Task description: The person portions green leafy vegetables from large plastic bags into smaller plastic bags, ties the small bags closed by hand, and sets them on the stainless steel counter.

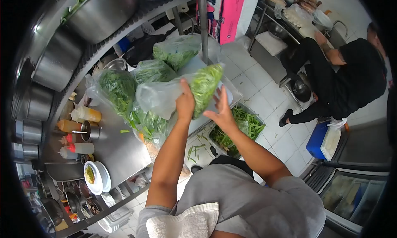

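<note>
The steel tabletop (118, 147) in this tiled kitchen carries several bulging bags of leafy greens (115, 87), with a heap of green stems (248, 123) lower down. The bag of cut greens (207, 87) is held up near the tabletop's edge, the left hand (185, 102) curled on it where loose clear plastic (155, 96) meets the packed part. The right hand (221, 108), fingers spread and gripping nothing, is just beside it; contact is hard to tell. Good handling likely means keeping that hold snug, cradling the full end with the free palm, and pressing lightly to avoid bruising.
</note>
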Demonstrator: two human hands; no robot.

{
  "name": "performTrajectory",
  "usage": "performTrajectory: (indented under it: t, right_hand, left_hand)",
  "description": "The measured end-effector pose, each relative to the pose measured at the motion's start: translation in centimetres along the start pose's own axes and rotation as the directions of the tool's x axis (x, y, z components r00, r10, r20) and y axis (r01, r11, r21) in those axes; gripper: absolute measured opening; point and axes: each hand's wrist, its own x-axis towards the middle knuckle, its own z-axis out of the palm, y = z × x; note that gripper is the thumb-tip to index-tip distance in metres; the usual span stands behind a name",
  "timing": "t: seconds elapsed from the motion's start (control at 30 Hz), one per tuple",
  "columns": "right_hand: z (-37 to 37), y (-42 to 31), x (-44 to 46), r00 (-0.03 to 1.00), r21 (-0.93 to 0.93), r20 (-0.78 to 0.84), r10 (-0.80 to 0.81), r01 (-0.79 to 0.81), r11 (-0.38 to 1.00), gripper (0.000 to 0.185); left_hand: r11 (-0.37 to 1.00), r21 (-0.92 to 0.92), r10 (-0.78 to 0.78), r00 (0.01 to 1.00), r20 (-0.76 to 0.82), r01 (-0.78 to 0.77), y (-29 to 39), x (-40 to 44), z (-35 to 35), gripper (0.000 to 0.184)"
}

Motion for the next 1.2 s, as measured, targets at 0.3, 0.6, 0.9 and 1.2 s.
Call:
performTrajectory:
  t: [0.3, 0.6, 0.9, 1.2]
  right_hand:
    - [1.7, -2.0, 3.3, 0.981, 0.474, 0.119, 0.150, -0.189, 0.860, 0.063]
    - [0.4, -1.7, 2.9, 0.932, 0.591, 0.257, 0.255, -0.360, 0.722, 0.047]
    - [0.3, -1.6, 3.0, 0.649, 0.513, 0.626, 0.432, -0.760, 0.398, 0.064]
    - [0.3, -3.3, 5.1, 0.822, -0.353, 0.420, -0.385, 0.539, 0.765, 0.059]
  left_hand:
    - [0.988, -0.126, -0.075, 0.988, 0.136, 0.092, 3.6, -3.1, 0.3, 0.073]
    - [0.865, -0.076, 0.502, 0.857, 0.121, -0.496, 2.6, -3.6, 0.0, 0.063]
    - [0.744, -0.552, 0.503, 0.859, 0.095, -0.375, 2.5, -2.3, 0.5, 0.047]
    - [0.580, 0.201, 0.770, 0.612, 0.183, -0.790, -4.7, 0.2, 1.6, 0.012]
